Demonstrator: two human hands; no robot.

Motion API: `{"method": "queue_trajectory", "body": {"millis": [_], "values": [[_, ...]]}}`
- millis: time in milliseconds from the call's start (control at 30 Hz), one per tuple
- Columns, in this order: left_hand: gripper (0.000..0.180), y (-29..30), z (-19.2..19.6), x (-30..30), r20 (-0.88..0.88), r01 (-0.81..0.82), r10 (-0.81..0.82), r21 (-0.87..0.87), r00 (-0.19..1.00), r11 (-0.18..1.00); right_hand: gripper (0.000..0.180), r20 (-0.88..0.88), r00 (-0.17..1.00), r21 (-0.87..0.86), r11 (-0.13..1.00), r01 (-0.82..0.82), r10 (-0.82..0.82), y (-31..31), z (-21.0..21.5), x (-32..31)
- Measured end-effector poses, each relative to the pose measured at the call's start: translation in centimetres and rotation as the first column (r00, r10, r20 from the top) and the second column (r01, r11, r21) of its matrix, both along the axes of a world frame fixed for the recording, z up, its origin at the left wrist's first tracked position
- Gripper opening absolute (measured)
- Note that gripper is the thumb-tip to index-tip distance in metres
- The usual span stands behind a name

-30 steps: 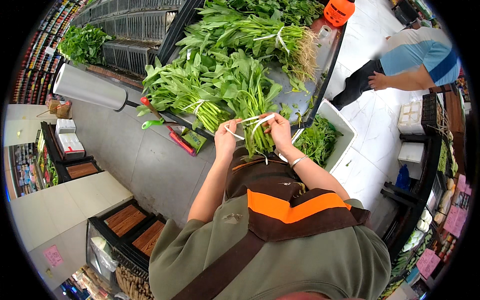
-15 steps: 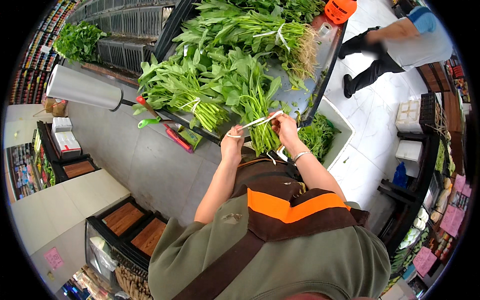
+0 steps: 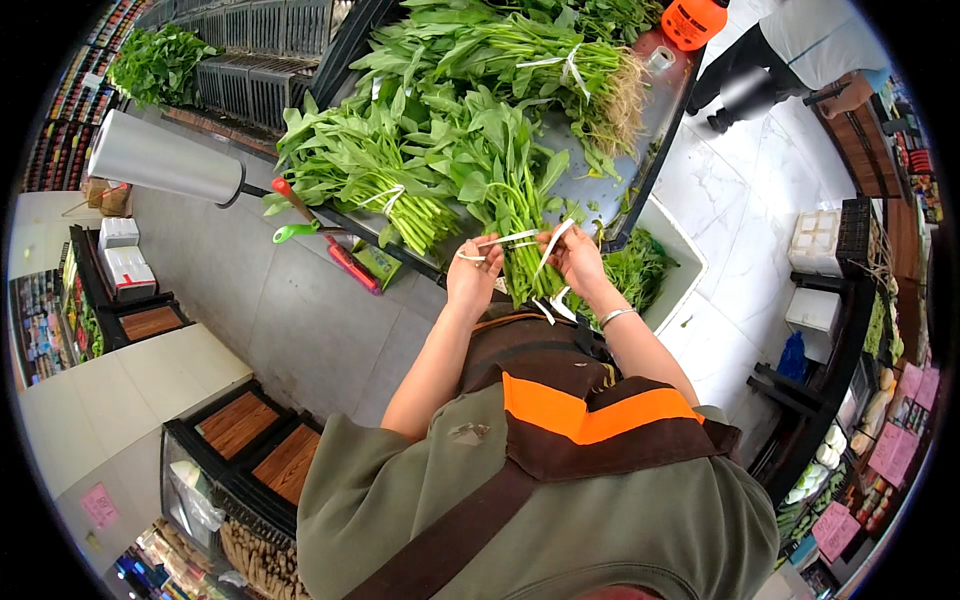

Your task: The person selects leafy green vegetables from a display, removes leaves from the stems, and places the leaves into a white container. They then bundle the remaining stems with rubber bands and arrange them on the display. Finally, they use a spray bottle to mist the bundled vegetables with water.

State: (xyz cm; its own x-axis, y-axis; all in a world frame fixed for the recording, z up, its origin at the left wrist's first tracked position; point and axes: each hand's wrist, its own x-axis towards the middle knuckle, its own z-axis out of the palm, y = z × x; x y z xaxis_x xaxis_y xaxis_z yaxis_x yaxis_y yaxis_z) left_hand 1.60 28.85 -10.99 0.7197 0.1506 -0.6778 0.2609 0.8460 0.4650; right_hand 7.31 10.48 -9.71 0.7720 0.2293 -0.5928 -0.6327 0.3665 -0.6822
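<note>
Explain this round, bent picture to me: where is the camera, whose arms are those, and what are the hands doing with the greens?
The camera sits on a person's head and looks straight down, so you see their own chest, apron and forearms rising from the lower edge. Its very wide lens bends straight lines near the rim. No machine is here, only two bare hands. The left hand and right hand each pinch an end of a white tie strip that crosses a bunch of leafy greens lying on a dark display tray. More tied bunches lie beside it. A white bin with loose greens stands to the right, and an orange spray bottle is at the tray's far end. Another person stands beyond.
</note>
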Motion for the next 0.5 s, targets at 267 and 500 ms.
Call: {"method": "queue_trajectory", "body": {"millis": [267,500], "values": [[0.023,1.1,-0.7,1.1,-0.173,0.415,-0.377,0.395,0.91,0.82,0.021,-0.014,1.0,-0.065,0.998,0.002,-0.003,0.6,-0.6,0.4],[0.009,1.4,-1.1,1.4,-0.25,0.417,-0.369,0.176,0.895,0.892,0.023,-0.007,1.0,-0.097,0.995,0.022,-0.023,0.6,-1.0,0.5]]}}
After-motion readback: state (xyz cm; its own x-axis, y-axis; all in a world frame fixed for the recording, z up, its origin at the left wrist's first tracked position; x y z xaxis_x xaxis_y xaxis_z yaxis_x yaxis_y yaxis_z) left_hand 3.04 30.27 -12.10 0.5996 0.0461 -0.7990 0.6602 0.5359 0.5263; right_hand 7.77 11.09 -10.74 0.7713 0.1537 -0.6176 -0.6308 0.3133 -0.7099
